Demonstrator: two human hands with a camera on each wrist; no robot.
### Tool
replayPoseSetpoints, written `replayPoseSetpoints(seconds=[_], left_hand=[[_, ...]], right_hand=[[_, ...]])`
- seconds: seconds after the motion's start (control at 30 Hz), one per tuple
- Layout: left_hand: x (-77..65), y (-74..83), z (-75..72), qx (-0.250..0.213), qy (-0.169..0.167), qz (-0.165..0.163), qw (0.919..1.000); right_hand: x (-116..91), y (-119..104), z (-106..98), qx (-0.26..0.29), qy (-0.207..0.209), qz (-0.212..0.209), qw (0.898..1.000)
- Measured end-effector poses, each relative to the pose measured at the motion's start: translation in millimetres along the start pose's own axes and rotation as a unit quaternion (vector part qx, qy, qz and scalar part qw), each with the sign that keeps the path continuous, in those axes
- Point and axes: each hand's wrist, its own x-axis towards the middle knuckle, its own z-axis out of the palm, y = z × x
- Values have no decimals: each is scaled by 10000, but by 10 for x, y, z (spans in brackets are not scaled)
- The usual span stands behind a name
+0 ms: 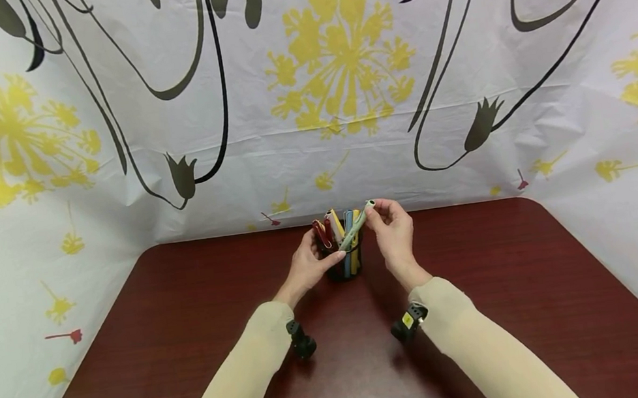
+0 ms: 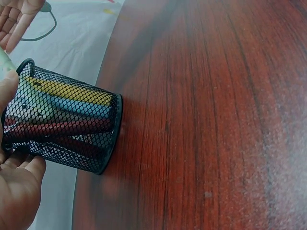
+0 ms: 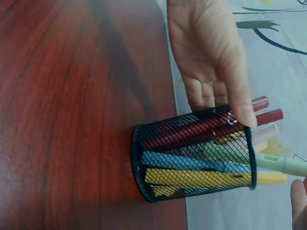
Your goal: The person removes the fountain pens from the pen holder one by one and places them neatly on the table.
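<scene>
A black mesh pen holder point(image 1: 338, 272) stands upright near the table's back edge, with several pens in it. My left hand point(image 1: 306, 267) holds it from the left side, thumb at the front rim and fingers round the far side. My right hand point(image 1: 395, 231) pinches the upper end of a light green pen point(image 1: 356, 227). That pen slants up to the right, its lower part inside the mesh in the right wrist view. Beside it stand dark red pens point(image 3: 270, 116), a yellow pen point(image 3: 271, 178) and a blue pen point(image 2: 81, 105). Only part of the right hand shows in either wrist view.
The dark red wood-grain table point(image 1: 205, 291) spreads around the holder. Close behind its back edge hangs a white cloth point(image 1: 224, 196) with yellow and grey plant prints. A small black camera point(image 1: 301, 340) sits on the left wrist, another camera point(image 1: 408, 322) on the right.
</scene>
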Motion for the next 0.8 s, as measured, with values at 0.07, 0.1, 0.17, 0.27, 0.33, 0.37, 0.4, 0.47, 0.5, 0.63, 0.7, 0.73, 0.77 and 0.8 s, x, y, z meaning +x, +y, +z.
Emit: replayPoseSetpoints(seconds=[0.07,0.1,0.17,0.27,0.33,0.37,0.4,0.47,0.5,0.63,0.7,0.73,0.77,0.8], left_hand=[[-3,2,-1,-11,-9,-10,10000],[-4,2,-2,-25,-18,-8,10000],[-6,1,-3,-19,-33,11,10000],[-9,0,-5,1,-37,37,10000],[-13,0,-7,39,-36,63,10000],[-14,-1,-9,48,-30,46,10000],[-14,-2,-11,57,-27,45,10000],[-15,-3,-13,83,-24,32,10000],[-13,-6,-13,74,-23,34,10000],[-7,-14,-13,29,-25,63,10000],[-3,-16,-12,-10,-45,73,10000],[-1,-15,-13,-29,-54,74,10000],[1,-13,-14,-35,-63,74,9999],[2,-12,-15,-46,-76,78,9999]], right_hand=[[25,-19,-24,187,9,2,9998],[38,-28,-38,308,4,18,9995],[67,-49,-71,492,20,46,9988],[122,-78,-132,685,126,66,9976],[162,-95,-179,742,215,107,9970],[182,-103,-203,784,264,150,9965],[201,-112,-229,794,301,206,9962],[239,-131,-280,845,382,374,9950],[258,-140,-308,870,425,474,9942],[339,-175,-441,1055,511,926,9888],[378,-187,-519,1102,510,1145,9860],[395,-191,-559,1105,503,1265,9845],[411,-193,-599,1119,482,1404,9826],[423,-194,-638,1090,445,1542,9810]])
